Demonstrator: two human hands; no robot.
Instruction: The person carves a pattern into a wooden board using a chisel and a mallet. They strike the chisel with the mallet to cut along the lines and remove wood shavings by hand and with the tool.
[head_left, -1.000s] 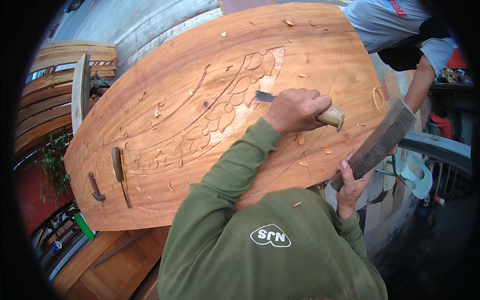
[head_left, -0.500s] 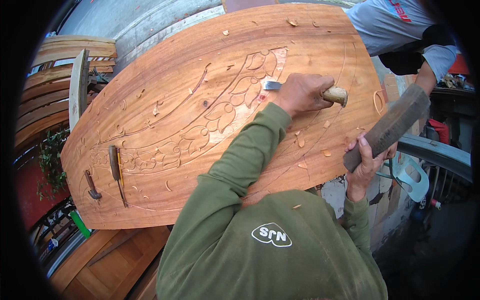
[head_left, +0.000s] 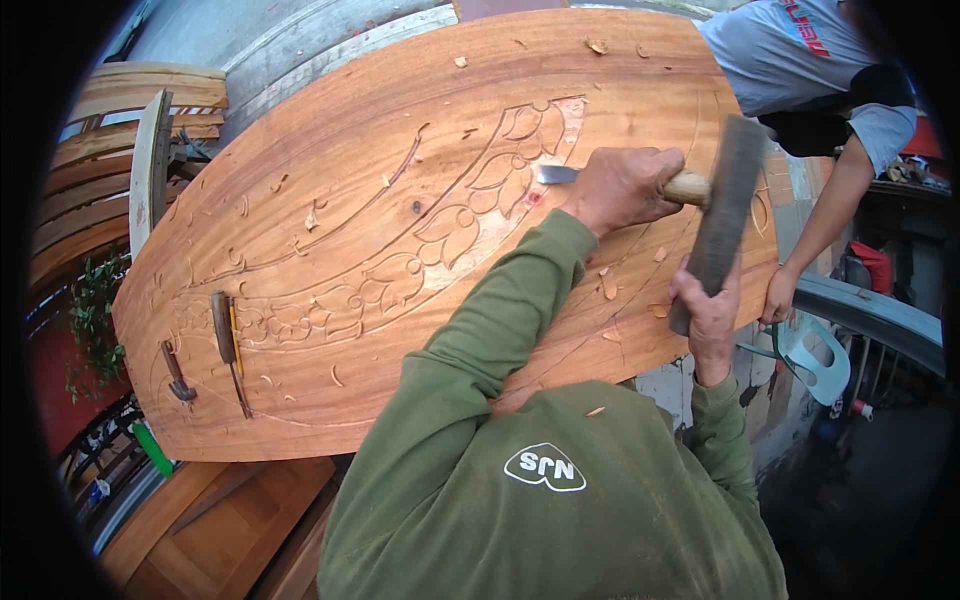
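My left hand is closed round a chisel, its steel blade lying low against the carved band near the top end of the pattern. The chisel's pale wooden handle sticks out to the right of my fist. In my right hand I grip a dark wooden block by its lower end. The block's upper part is blurred by motion and is at the butt of the chisel handle; whether they touch I cannot tell. Under both hands is a large wooden panel with a curved band of carved leaves and flowers.
A wooden-handled chisel, a yellow pencil and a small hammer lie on the panel's left part. Wood shavings are scattered about. A person in a grey shirt stands at the right, one hand by the panel edge.
My right hand has swung the wooden block left, from beyond the panel's right edge to the chisel handle's butt. The other person's hand now shows by the panel edge.
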